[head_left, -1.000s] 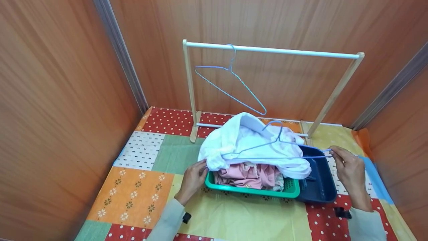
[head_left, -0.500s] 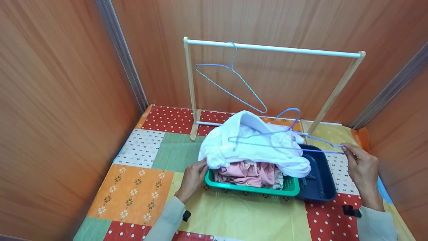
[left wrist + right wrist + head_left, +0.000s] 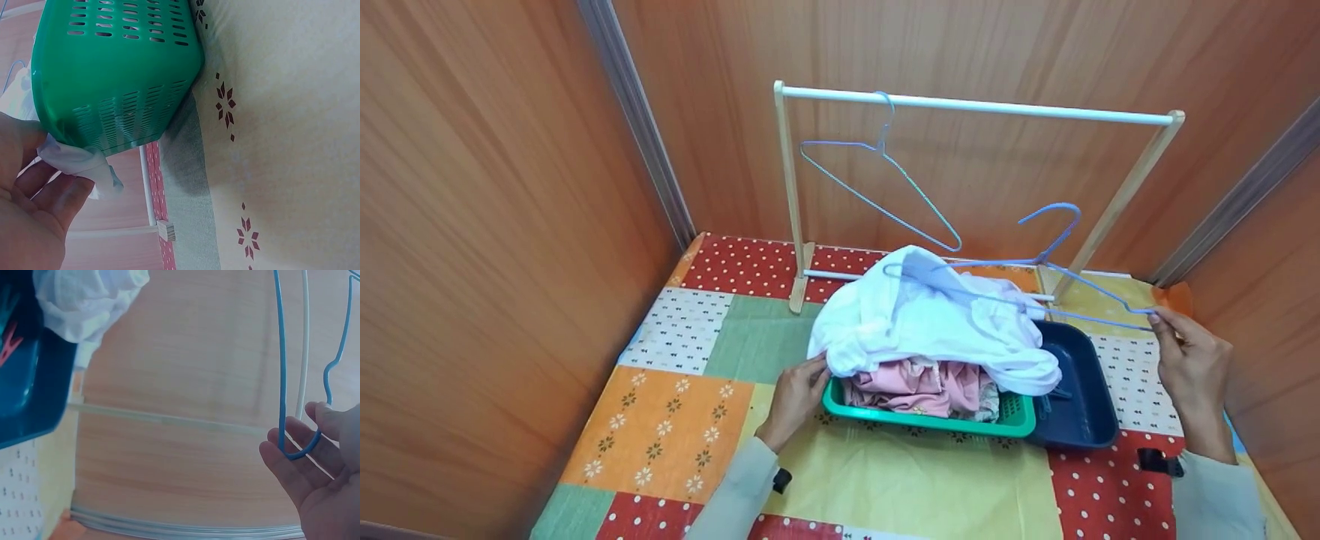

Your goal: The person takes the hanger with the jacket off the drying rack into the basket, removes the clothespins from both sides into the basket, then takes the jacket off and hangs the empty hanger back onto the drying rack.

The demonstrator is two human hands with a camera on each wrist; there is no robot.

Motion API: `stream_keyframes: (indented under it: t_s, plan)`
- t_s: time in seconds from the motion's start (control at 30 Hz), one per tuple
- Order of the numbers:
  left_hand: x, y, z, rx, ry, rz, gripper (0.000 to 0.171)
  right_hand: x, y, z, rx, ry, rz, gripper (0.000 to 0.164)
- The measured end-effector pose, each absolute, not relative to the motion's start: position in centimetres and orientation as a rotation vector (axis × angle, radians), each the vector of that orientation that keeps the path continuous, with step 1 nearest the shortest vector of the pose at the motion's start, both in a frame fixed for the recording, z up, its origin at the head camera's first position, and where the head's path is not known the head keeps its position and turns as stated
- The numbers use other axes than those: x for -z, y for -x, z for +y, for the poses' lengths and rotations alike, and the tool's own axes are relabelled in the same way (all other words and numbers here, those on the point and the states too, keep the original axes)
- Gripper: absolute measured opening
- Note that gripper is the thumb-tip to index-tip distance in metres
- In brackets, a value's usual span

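My right hand pinches one end of a blue wire hanger, held up over the right side with its hook upward. In the right wrist view the bent corner of that hanger lies across the fingers, thumb against the wire. A white garment is heaped over a green basket, partly hiding the pink clothing in it. At the basket's left corner my left hand pinches an edge of the white garment between thumb and fingers, as the left wrist view shows.
Behind the basket stands a wooden rack with a white rod, and another wire hanger hangs from it. A dark blue tray with clothespins sits right of the basket. Wood-grain panels enclose the patchwork cloth.
My right hand has moved right and upward with the hanger, lifting it off the white garment. My left hand has stayed at the basket corner.
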State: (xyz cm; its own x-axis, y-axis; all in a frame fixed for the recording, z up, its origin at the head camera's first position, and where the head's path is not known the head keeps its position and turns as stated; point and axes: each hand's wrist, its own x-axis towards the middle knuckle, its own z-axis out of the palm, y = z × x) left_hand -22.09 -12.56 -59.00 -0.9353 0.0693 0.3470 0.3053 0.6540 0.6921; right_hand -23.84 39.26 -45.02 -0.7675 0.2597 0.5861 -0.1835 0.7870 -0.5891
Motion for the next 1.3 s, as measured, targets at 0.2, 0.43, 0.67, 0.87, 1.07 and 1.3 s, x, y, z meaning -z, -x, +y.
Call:
stream_keyframes:
  t_s: [0.2,0.43,0.67,0.87,1.07,1.3]
  plan:
    - [58.8,22.5,-12.7,1.139,0.301,-2.57,0.026,44.0,24.3,39.7,-0.861,0.142,-2.289,0.033]
    - [58.9,22.8,-12.6,1.176,0.303,-2.587,0.027,43.3,24.7,40.2,-0.902,0.237,-2.257,0.034]
    - [59.1,22.6,-12.6,1.18,0.32,-2.558,0.026,42.5,25.1,40.9,-0.89,0.378,-2.261,0.034]
    - [59.4,22.4,-12.6,1.199,0.316,-2.557,0.026,42.0,25.7,41.2,-0.931,0.468,-2.309,0.037]
    - [59.3,22.5,-12.6,1.176,0.316,-2.543,0.025,41.8,26.7,41.4,-0.885,0.459,-2.303,0.035]
    - [59.6,22.4,-12.6,1.176,0.301,-2.558,0.026,41.9,28.0,41.3,-0.875,0.423,-2.318,0.035]
